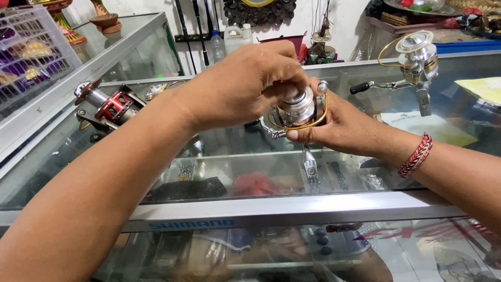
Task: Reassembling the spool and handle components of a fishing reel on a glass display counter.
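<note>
At the far left, a white wire basket stands on the side counter, beyond the left corner of the glass counter. Just right of it, near the counter's back left corner, a red and silver fishing reel lies on its side on the glass, apparently set down there within easy reach.

The left hand comes in from the lower left and curls over the top of a silver reel, its fingers closed around the spool end so that the top is hidden; the grip looks like one for turning or pressing the top part, though what the fingertips do there cannot be seen. The silver reel is held in the air above the middle of the counter, not resting on the glass, with its foot pointing down and its gold wire bail looping round the front.

The right hand comes in from the right and cups the reel body from below and behind, its thumb pressed along the lower front, which seems to steady the reel against the other hand. A red and white braided band sits on that wrist.

Further right, a silver and gold reel stands upright near the back right edge of the counter, its handle sticking out to the left. A yellow-green sheet of paper lies at the right edge.
</note>
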